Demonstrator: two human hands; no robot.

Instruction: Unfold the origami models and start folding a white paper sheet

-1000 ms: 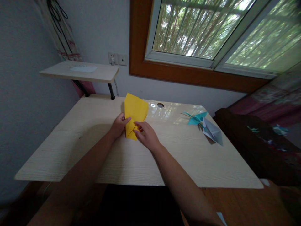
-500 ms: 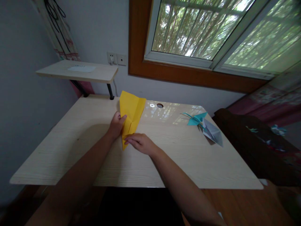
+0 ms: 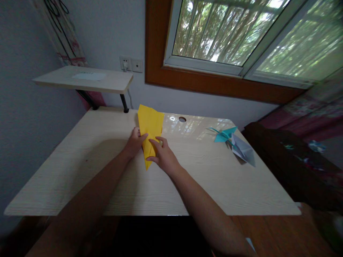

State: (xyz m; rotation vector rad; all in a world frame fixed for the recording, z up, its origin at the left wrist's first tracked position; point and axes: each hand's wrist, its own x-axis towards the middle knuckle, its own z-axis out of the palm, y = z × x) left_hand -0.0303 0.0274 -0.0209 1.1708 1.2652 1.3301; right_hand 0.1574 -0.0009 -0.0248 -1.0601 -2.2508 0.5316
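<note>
One yellow folded paper (image 3: 150, 132) lies mid-tabletop (image 3: 80, 178), toward the far edge. Left hand (image 3: 134, 142) grip pinches its left edge; right hand (image 3: 162, 155) presses flat on it, fingers spread. Two origami figures, teal (image 3: 223, 135) and grey (image 3: 242, 150), lie near the far right corner.

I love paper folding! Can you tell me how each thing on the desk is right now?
yellow paper: partly folded, narrow point toward the person.
left hand: pressing the paper's left edge.
right hand: flat on the paper's lower part.
teal paper crane: finished, lying untouched.
grey folded paper: folded, lying untouched.
</note>
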